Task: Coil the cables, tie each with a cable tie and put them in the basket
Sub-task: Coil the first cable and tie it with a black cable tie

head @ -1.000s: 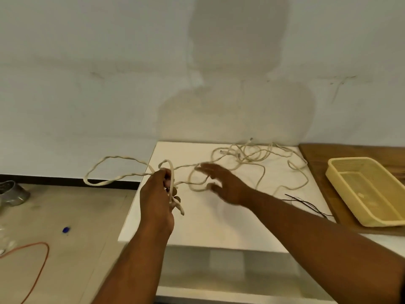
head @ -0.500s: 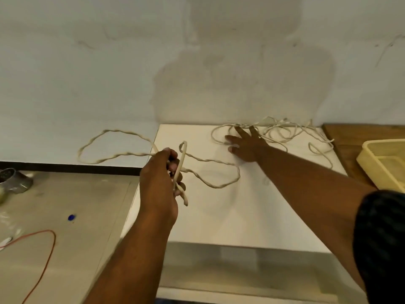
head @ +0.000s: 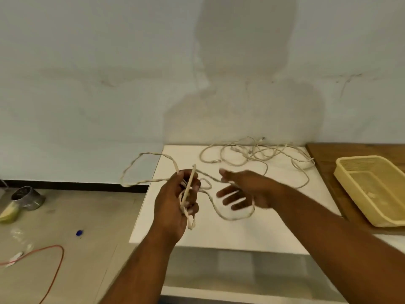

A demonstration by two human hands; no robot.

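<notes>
Plain white table (head: 219,235) under both the left hand (head: 173,202) and the right hand (head: 245,189); a lower shelf (head: 230,266) shows beneath it. Wooden board (head: 324,154) just right of the right hand. On the floor, well left of the left hand: metal pot (head: 26,197), small blue cap (head: 79,233), orange wire (head: 57,246) in a loose curve. Pale wall (head: 87,84) beyond the hands carries a grey head-and-shoulders patch (head: 241,84) (shadow or stain, can't tell). Black skirting (head: 65,185) along its foot.
</notes>
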